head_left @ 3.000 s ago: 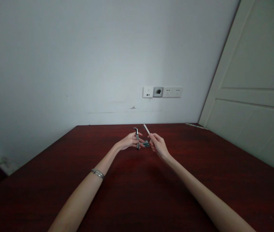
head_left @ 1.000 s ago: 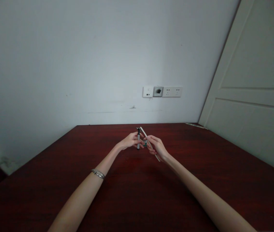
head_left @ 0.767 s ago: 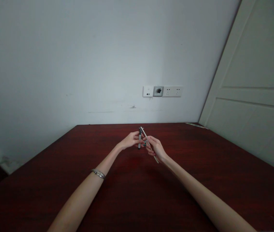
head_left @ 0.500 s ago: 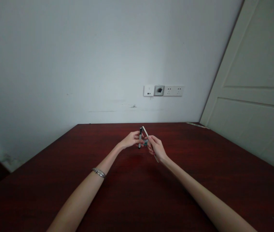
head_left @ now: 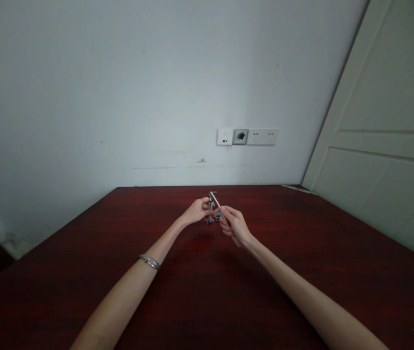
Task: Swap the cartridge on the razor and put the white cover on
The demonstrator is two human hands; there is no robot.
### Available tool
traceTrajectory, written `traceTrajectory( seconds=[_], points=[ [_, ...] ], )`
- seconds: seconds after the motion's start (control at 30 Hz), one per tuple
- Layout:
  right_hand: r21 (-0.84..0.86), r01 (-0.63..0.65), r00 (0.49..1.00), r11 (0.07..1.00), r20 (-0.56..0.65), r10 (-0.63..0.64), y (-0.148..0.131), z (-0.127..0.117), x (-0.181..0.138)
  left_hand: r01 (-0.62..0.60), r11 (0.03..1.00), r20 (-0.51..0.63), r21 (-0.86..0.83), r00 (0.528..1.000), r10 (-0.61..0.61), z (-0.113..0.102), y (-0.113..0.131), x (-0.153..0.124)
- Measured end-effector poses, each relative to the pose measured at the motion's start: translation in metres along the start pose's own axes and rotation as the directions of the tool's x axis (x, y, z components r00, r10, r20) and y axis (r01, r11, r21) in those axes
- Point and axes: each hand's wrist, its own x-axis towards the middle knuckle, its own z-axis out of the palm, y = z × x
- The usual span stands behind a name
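Observation:
Just past the middle of the table, my left hand [head_left: 195, 212] has its fingers closed round a slim grey-and-black device [head_left: 210, 210], held upright. A small grey-green part [head_left: 218, 217] shows to the right of it, between the two hands; whether it joins the device I cannot tell. My right hand [head_left: 236, 225] grips a thin white stick [head_left: 215, 200], shaped somewhat like a toothbrush. The stick slants up to the left, and its tip meets or overlaps the top of the device. Its lower end pokes out beneath my palm.
Both hands are above a dark red wooden table [head_left: 177, 291]. Behind it rises a pale wall with a row of sockets [head_left: 262, 137] and a black plug [head_left: 241, 136]. A light panelled door [head_left: 385, 180] borders the right side. A thin flat strip [head_left: 299, 189] lies at the back right corner.
The white stick's tip has shifted left onto the top of the device, my right hand moving slightly left with it. My left hand has barely moved.

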Motion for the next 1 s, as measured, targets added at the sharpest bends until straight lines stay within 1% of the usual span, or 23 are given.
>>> traceTrajectory(
  seconds=[0.03,0.1,0.13,0.2,0.27,0.33,0.4,0.53,0.67,0.8,0.83,0.9,1.0],
  points=[
    [0.007,0.006,1.0,1.0,0.003,-0.006,-0.001,0.0,0.0,0.001,1.0,-0.006,0.003,1.0,-0.001,-0.001,0.0,0.0],
    [-0.026,0.06,0.997,0.998,-0.042,-0.061,0.0,-0.002,0.0,0.01,1.0,-0.022,-0.012,1.0,-0.011,-0.001,-0.001,0.0],
    [-0.077,0.1,0.992,0.992,-0.075,-0.105,0.0,-0.004,0.001,0.016,1.0,-0.03,-0.022,0.999,-0.017,-0.001,-0.001,0.0],
    [-0.234,0.189,0.967,0.954,-0.122,-0.222,0.002,-0.009,0.004,0.026,0.999,-0.037,-0.034,0.999,-0.027,-0.001,0.0,0.0],
    [-0.384,0.259,0.939,0.886,-0.115,-0.325,0.004,-0.013,0.006,0.024,0.999,-0.028,-0.039,0.999,-0.025,-0.001,0.001,-0.001],
    [-0.465,0.293,0.923,0.835,-0.091,-0.375,0.005,-0.017,0.008,0.02,0.999,-0.018,-0.038,1.0,-0.02,0.0,0.002,-0.001],
    [-0.498,0.299,0.917,0.814,-0.087,-0.39,0.006,-0.019,0.01,0.019,0.999,-0.017,-0.03,1.0,-0.019,0.0,0.003,-0.001],
    [-0.534,0.308,0.896,0.787,-0.116,-0.429,0.008,-0.02,0.011,0.027,0.999,-0.023,-0.02,0.999,-0.027,-0.002,0.0,0.0],
    [-0.549,0.323,0.894,0.771,-0.091,-0.439,0.006,-0.023,0.011,0.024,1.0,0.001,-0.004,1.0,-0.024,-0.003,0.0,-0.001],
    [-0.581,0.304,0.869,0.755,-0.156,-0.47,0.001,-0.035,0.015,0.021,1.0,0.021,-0.009,1.0,-0.021,-0.005,0.005,-0.003],
    [-0.602,0.306,0.861,0.738,-0.157,-0.485,0.0,-0.037,0.016,0.022,1.0,0.026,-0.018,0.999,-0.021,-0.005,0.007,-0.004],
    [-0.667,0.316,0.85,0.675,-0.117,-0.514,-0.004,-0.041,0.016,0.026,0.999,0.045,-0.03,0.999,-0.025,-0.005,0.009,-0.005],
    [-0.783,0.323,0.853,0.532,-0.003,-0.522,-0.009,-0.039,0.012,0.026,0.999,0.099,-0.032,0.995,-0.022,-0.003,0.011,-0.006]
  ],
)
